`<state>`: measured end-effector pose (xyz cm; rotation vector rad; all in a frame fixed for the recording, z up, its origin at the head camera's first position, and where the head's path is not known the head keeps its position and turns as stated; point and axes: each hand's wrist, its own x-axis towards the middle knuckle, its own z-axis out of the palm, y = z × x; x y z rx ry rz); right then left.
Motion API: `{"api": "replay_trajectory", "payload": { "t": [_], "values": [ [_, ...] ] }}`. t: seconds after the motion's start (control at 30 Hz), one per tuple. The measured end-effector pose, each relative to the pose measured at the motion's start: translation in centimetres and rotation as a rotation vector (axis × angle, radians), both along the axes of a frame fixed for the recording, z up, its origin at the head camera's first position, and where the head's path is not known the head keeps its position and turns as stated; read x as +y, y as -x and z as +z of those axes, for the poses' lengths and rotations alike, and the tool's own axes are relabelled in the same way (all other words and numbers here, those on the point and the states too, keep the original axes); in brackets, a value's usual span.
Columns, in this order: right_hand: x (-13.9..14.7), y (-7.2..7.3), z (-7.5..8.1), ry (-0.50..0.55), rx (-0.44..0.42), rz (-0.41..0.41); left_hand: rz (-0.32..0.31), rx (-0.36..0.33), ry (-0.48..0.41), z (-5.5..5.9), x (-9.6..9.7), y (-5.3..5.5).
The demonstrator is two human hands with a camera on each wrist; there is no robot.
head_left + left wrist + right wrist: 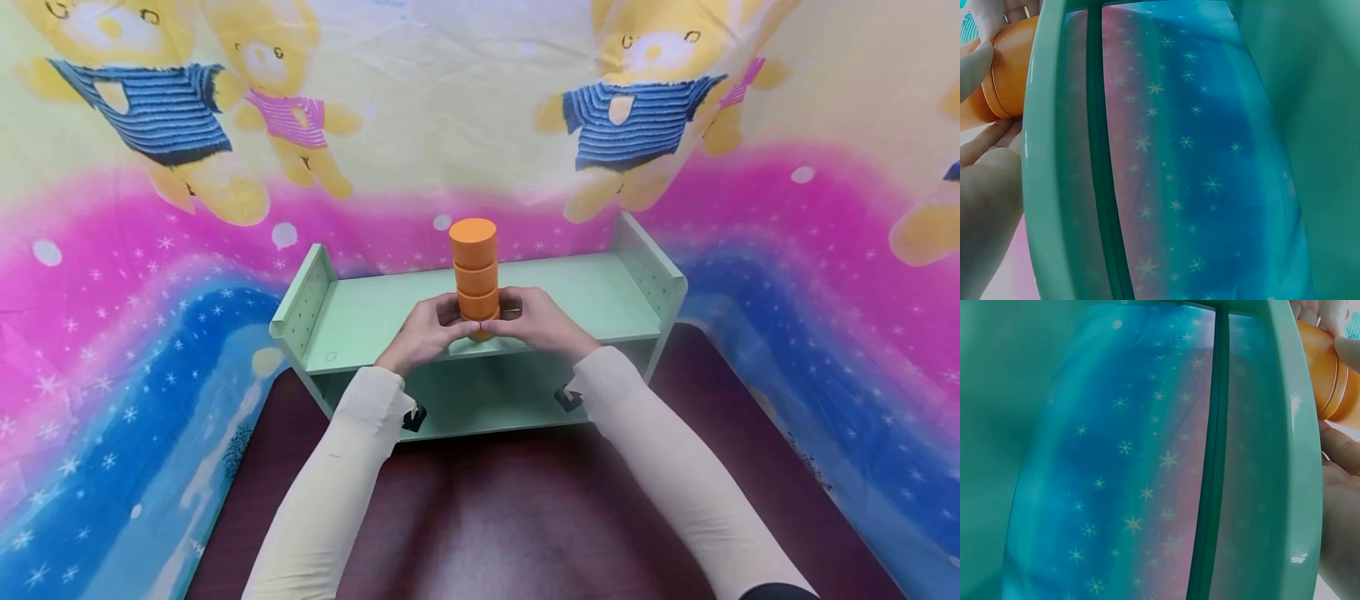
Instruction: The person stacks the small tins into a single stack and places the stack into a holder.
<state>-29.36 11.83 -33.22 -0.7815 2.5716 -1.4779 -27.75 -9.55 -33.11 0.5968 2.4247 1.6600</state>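
A tall stack of orange cylinders point(476, 243) stands upright at the front of the green shelf's point(390, 312) top board, several round sections one above another. My left hand point(429, 333) grips its lower part from the left, and my right hand point(542, 321) from the right, with the thumbs nearly meeting in front. In the left wrist view, part of the orange stack point(1015, 65) shows beside the shelf edge, between thumb and fingers. A similar part of the stack point(1321, 365) appears in the right wrist view. Whether the base touches the board is unclear.
Raised side panels point(651, 250) flank the top board, and a lower compartment point(480, 392) lies beneath it. The shelf stands on a dark reddish table point(487, 517). Behind and at both sides hangs a curtain point(435, 108) printed with bears and snowflakes.
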Motion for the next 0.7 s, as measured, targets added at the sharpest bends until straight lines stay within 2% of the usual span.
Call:
{"api": "replay_trajectory", "payload": {
  "t": [0.23, 0.4, 0.57, 0.7],
  "values": [
    [0.2, 0.0, -0.2, 0.002, -0.005, 0.001, -0.007, -0.006, -0.005, 0.0, 0.1, 0.1],
    [0.5, -0.3, 0.0, -0.007, 0.015, -0.001, 0.007, 0.023, 0.031, 0.1, -0.2, -0.2],
    [0.9, -1.2, 0.4, -0.112, 0.113, -0.038, 0.052, 0.065, 0.105, 0.4, -0.5, -1.2],
    [1.3, -2.3, 0.9, -0.245, 0.189, -0.095, 0.133, 0.109, 0.203, 0.6, -1.1, -2.4]
  ]
}}
